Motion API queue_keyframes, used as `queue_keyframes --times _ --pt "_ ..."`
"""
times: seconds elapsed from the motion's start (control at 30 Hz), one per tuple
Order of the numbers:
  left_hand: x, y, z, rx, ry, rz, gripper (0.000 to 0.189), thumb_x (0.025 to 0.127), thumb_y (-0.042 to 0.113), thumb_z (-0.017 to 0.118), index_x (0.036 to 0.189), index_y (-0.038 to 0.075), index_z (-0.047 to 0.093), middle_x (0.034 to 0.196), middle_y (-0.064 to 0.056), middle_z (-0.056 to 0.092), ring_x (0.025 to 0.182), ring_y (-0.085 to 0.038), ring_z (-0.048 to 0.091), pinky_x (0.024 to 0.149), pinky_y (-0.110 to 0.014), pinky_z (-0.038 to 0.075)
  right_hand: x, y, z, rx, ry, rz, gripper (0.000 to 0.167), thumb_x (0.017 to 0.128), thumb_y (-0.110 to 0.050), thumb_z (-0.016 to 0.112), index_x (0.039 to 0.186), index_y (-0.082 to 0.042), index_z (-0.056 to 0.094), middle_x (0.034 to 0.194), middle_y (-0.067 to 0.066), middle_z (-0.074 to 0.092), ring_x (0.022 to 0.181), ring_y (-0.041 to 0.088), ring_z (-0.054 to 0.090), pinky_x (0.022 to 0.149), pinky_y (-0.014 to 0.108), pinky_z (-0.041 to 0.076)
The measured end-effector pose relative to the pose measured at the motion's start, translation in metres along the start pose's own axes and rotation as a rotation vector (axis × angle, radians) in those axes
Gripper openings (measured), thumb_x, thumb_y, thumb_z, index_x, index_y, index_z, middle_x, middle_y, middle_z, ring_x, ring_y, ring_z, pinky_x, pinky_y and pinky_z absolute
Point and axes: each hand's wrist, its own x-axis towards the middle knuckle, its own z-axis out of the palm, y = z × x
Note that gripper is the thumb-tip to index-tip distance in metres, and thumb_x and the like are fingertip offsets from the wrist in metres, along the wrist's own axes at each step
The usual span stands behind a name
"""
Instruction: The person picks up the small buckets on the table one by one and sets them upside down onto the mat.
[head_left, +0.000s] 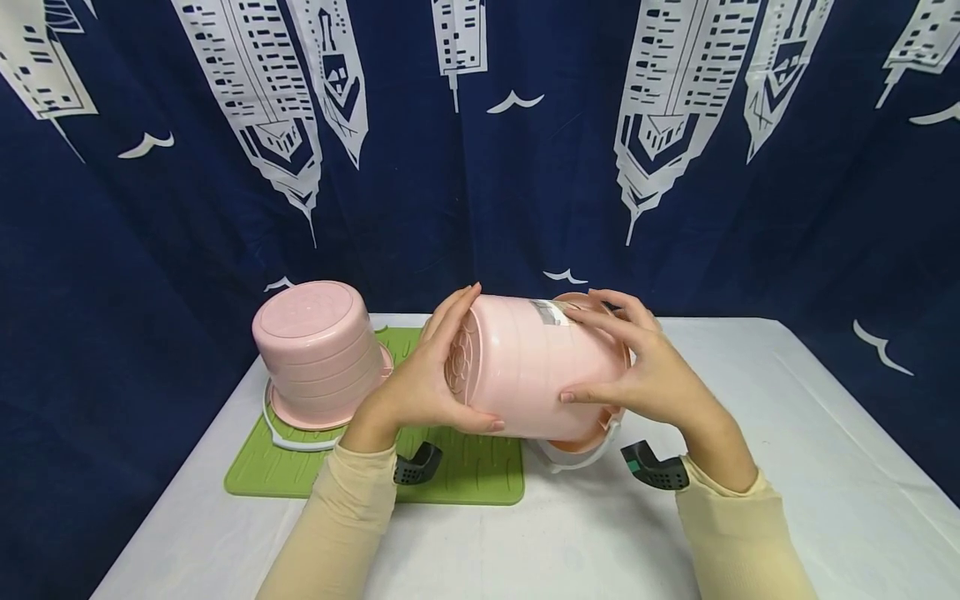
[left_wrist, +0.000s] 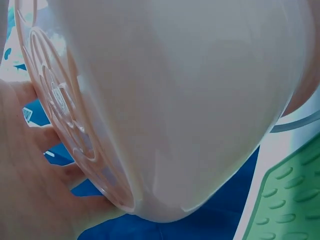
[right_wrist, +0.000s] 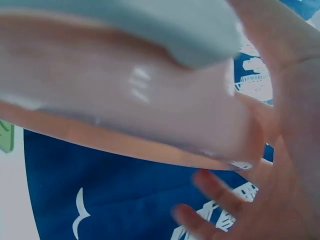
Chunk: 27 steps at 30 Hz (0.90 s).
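Both hands hold a pink plastic bucket point(head_left: 540, 367) tipped on its side, its base to the left and its mouth to the right. My left hand point(head_left: 420, 383) grips the base end, thumb low in front and fingers up behind. In the left wrist view those fingers point(left_wrist: 47, 137) reach around the ringed base. My right hand point(head_left: 645, 367) spans the side near the rim, thumb in front and fingers on top by a small label point(head_left: 550, 312). A pale grey handle point(right_wrist: 200, 45) runs along the rim in the right wrist view. Peach-toned edges show beyond the bucket.
A second pink bucket point(head_left: 318, 358) stands upside down on a green ridged mat point(head_left: 465, 475), its pale handle point(head_left: 296, 443) lying in front. The white table point(head_left: 750, 392) extends to the right. A dark blue patterned curtain point(head_left: 480, 200) hangs behind the table.
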Motion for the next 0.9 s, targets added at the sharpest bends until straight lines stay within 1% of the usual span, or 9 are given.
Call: queue_keyframes --times 0.07,0.13,0.33,0.4,0.5,0.57,0.67,0.77,0.9 --pt "0.0 0.002 0.0 0.006 0.002 -0.015 0.145 0.047 0.034 0.102 0.161 0.04 0.013 0.163 0.012 0.011 0.146 -0.014 0.019 0.112 -0.048 0.033 -0.001 -0.002 -0.002 -0.035 0.008 -0.002 0.087 0.058 -0.038 0.1 0.137 -0.034 0.064 0.152 -0.004 0.038 0.141 0.024 0.024 0.101 0.061 0.034" --pt "0.0 0.004 0.0 0.009 0.006 -0.026 0.144 0.047 0.034 0.102 0.161 0.042 0.013 0.163 0.013 0.01 0.147 -0.013 0.017 0.112 -0.049 0.032 -0.001 -0.004 -0.003 -0.042 0.015 -0.02 0.088 0.057 -0.037 0.101 0.137 -0.033 0.064 0.152 -0.004 0.04 0.141 0.024 0.024 0.1 0.062 0.033" --pt "0.001 0.011 0.003 0.052 0.009 -0.057 0.143 0.047 0.04 0.102 0.16 0.045 0.014 0.164 0.015 0.009 0.148 -0.012 0.013 0.11 -0.05 0.035 0.0 -0.011 -0.005 -0.023 0.027 -0.081 0.092 0.056 -0.034 0.101 0.139 -0.025 0.062 0.148 -0.005 0.048 0.139 0.017 0.035 0.105 0.058 0.035" --pt "0.002 0.013 0.004 0.071 0.004 -0.056 0.143 0.047 0.043 0.101 0.16 0.044 0.013 0.164 0.015 0.008 0.149 -0.012 0.012 0.11 -0.05 0.035 -0.001 -0.013 -0.004 -0.047 0.03 -0.106 0.095 0.056 -0.035 0.102 0.141 -0.023 0.061 0.148 -0.006 0.049 0.139 0.017 0.038 0.106 0.054 0.037" --pt "0.002 0.015 0.007 0.102 -0.004 -0.044 0.144 0.047 0.046 0.101 0.161 0.042 0.012 0.164 0.013 0.008 0.149 -0.012 0.011 0.11 -0.051 0.035 -0.002 -0.015 -0.002 -0.078 0.034 -0.156 0.099 0.054 -0.037 0.102 0.142 -0.019 0.06 0.148 -0.006 0.049 0.138 0.02 0.042 0.108 0.042 0.04" --pt "0.002 0.017 0.01 0.127 -0.012 -0.03 0.144 0.047 0.048 0.1 0.161 0.041 0.012 0.165 0.011 0.009 0.149 -0.012 0.009 0.11 -0.052 0.035 -0.002 -0.017 0.0 -0.097 0.022 -0.183 0.103 0.053 -0.042 0.101 0.143 -0.017 0.059 0.149 -0.005 0.049 0.138 0.022 0.042 0.107 0.039 0.04" --pt "0.002 0.019 0.012 0.156 -0.017 -0.016 0.143 0.048 0.051 0.099 0.162 0.04 0.011 0.165 0.009 0.009 0.15 -0.012 0.008 0.109 -0.053 0.035 -0.002 -0.019 0.005 -0.126 -0.021 -0.193 0.111 0.05 -0.053 0.098 0.146 -0.017 0.055 0.152 -0.003 0.045 0.141 0.024 0.037 0.108 0.046 0.04" --pt "0.001 0.021 0.012 0.166 -0.013 -0.012 0.143 0.048 0.052 0.098 0.162 0.039 0.012 0.165 0.009 0.009 0.15 -0.013 0.008 0.109 -0.053 0.035 -0.001 -0.02 0.008 -0.169 -0.073 -0.196 0.123 0.047 -0.064 0.093 0.151 -0.016 0.048 0.155 0.0 0.041 0.145 0.026 0.031 0.111 0.055 0.034" --pt "0.001 0.022 0.011 0.172 -0.004 0.002 0.144 0.048 0.052 0.098 0.162 0.037 0.013 0.165 0.008 0.01 0.15 -0.013 0.009 0.11 -0.054 0.034 0.001 -0.02 0.01 -0.259 -0.111 -0.222 0.14 0.042 -0.075 0.088 0.157 -0.015 0.036 0.158 0.003 0.037 0.147 0.027 0.028 0.115 0.053 0.027"
